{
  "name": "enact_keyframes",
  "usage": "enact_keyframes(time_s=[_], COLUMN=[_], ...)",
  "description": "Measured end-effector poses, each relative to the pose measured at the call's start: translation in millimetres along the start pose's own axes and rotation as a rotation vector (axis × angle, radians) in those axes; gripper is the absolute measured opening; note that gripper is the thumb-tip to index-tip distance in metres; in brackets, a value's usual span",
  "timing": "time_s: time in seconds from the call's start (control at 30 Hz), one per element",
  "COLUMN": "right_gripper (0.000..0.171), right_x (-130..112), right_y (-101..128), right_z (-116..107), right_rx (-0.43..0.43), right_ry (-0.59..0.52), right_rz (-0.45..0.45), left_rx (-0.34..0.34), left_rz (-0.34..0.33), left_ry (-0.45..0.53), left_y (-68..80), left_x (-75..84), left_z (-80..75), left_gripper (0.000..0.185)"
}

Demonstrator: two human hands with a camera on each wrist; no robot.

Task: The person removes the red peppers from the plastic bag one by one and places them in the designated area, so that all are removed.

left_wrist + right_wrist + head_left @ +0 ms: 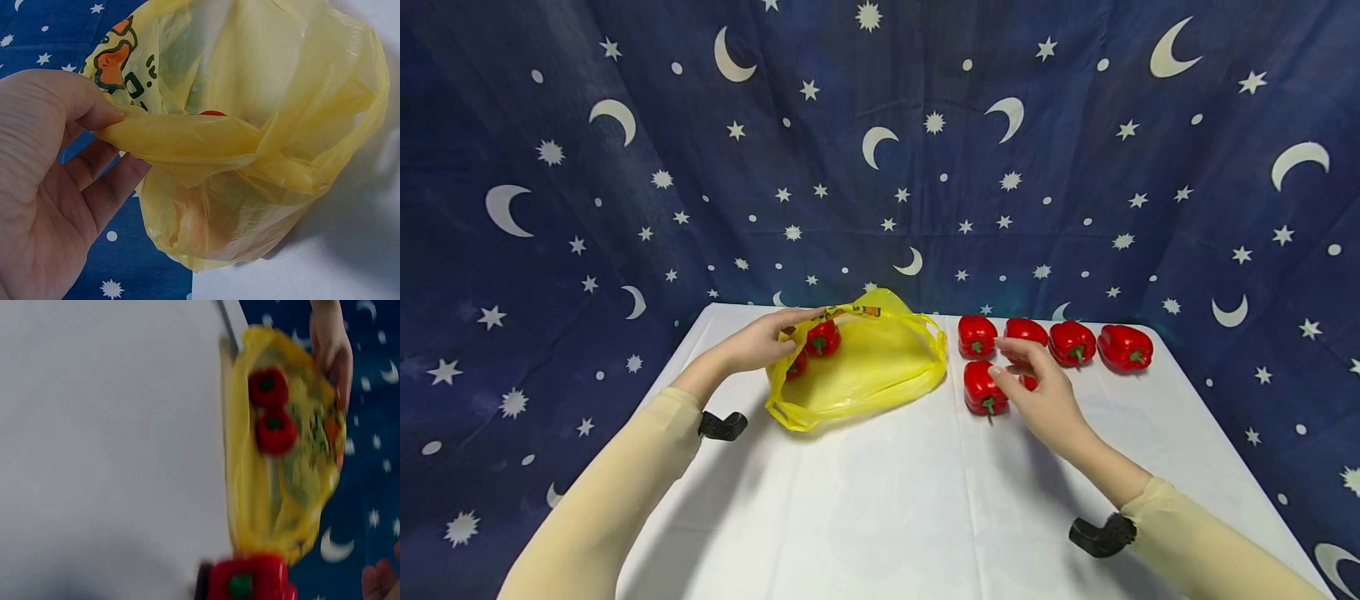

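1. The rim of the yellow bag (pixel 865 362) is pinched by the left hand (pixel 765 340) — in the left wrist view the thin plastic edge is seen squeezed between the thumb and the curled fingers (pixel 94 181).
2. The bag is held open on the far left part of the table (pixel 880 492), with its mouth turned toward the person.
3. Two red peppers (pixel 822 337) are seen inside the bag, close to the left hand, one just in front of the other.
4. The right hand (pixel 1037 392) is stretched out over the loose peppers on the right of the bag. Its fingers are loosely bent, and nothing is gripped by them.
5. The near pepper (pixel 983 388) is touched, or almost touched, by the fingertips — which one cannot be told from the pictures.
6. A small bit of another red pepper is half hidden under the right hand.
7. A row of four peppers (pixel 1072 342) is laid out behind the hand, near the far edge of the table, side by side.
8. The table is covered with a white cloth.
9. A dark blue curtain (pixel 625 167) with white moons and stars is hung behind the table and at both sides.
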State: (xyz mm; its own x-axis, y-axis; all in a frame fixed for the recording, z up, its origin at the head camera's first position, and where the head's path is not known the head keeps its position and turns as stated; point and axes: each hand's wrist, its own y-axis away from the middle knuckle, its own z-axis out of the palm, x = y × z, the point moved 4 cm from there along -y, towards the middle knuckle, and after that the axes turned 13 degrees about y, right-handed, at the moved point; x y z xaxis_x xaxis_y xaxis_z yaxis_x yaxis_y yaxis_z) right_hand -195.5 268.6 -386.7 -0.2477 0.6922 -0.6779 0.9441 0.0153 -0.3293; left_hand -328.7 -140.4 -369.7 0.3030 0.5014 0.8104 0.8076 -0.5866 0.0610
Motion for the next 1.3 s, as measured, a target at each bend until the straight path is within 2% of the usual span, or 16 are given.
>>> enact_keyframes(time_s=[0.2, 0.43, 0.5, 0.63, 0.8, 1.1, 1.3], right_gripper=[0.047, 0.058, 0.063, 0.067, 0.070, 0.066, 0.064], right_x=[-38, -62, -65, -70, -73, -77, -76], right_y=[-8, -31, -41, -62, -85, -112, -128], right_z=[48, 112, 130, 161, 189, 226, 242], right_rx=[-0.176, -0.381, -0.416, -0.422, -0.375, -0.305, -0.258], right_ry=[-0.064, -0.030, -0.023, -0.044, -0.058, -0.010, 0.001], right_rz=[-0.083, -0.056, -0.067, -0.069, -0.012, 0.046, 0.084], left_rx=[0.002, -0.001, 0.003, 0.010, 0.022, 0.047, 0.056], left_rz=[0.004, 0.021, 0.021, 0.020, 0.028, 0.047, 0.057], left_ry=[-0.007, 0.004, 0.004, 0.013, 0.020, 0.011, 0.017], left_y=[1.3, 0.2, 0.0, -1.1, -2.2, 0.0, 0.6], left_x=[-1.3, -0.2, 0.5, 1.3, 2.7, 1.4, 2.3], left_z=[-0.1, -2.4, -2.8, -2.7, -1.8, -2.5, -2.1], left_gripper=[0.070, 0.070, 0.069, 0.069, 0.070, 0.071, 0.070])
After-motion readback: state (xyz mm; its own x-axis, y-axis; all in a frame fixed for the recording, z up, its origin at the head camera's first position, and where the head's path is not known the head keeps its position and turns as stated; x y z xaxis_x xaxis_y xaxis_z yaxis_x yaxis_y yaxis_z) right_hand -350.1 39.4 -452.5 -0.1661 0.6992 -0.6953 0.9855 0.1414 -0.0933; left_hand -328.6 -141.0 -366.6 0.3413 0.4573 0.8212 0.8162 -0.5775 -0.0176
